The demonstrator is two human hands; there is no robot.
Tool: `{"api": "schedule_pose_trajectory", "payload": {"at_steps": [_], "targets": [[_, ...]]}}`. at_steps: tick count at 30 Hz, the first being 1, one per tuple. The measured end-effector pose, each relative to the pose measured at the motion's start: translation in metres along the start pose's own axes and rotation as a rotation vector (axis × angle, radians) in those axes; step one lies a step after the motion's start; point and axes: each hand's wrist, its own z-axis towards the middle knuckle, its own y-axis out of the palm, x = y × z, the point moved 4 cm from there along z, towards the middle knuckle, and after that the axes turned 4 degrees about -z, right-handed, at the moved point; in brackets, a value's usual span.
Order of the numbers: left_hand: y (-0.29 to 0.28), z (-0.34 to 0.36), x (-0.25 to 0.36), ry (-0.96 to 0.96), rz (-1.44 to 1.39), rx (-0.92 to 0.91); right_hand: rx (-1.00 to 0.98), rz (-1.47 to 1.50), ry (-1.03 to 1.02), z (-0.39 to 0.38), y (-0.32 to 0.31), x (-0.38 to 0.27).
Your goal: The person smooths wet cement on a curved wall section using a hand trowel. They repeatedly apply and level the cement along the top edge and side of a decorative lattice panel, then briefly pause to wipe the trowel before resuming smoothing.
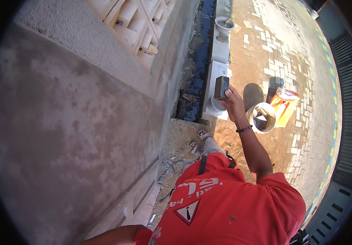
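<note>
My right hand [234, 105] is raised in front of me, its fingers closed round the lower end of a dark grey rectangular block [221, 87]. The block is held upright, its exact material unclear. Behind it, partly hidden, a white round container [216, 104] stands on a pale slab. A cream bucket [252, 122] with things inside, one of them pale and pointed, sits just right of my wrist. Only my left arm [116, 236] shows at the lower edge; the left hand lies outside the picture.
A plastered wall [69, 134] rises close on my left, with a dark wet drain [202, 45] along its foot. An orange and white bag [285, 107] and another dark block [274, 83] stand near the bucket. Farther off are a white pail [225, 25] and paving stones [294, 81].
</note>
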Motion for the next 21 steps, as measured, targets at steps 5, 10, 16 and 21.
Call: {"api": "schedule_pose_trajectory", "payload": {"at_steps": [5, 10, 16, 21], "targets": [[-0.012, -0.002, -0.009, -0.099, 0.076, -0.083, -0.059, 0.016, 0.094, -0.01, -0.03, -0.003], [-0.015, -0.006, -0.023, 0.125, 0.12, 0.01, -0.018, 0.06, 0.193, 0.013, -0.065, 0.036], [-0.034, 0.0, -0.006, 0.076, 0.109, 0.073, -0.04, 0.18, 0.277, 0.061, -0.047, 0.087], [-0.039, -0.01, 0.052, 0.138, 0.212, -0.004, -0.106, 0.174, 0.324, 0.076, -0.057, 0.104]]}}
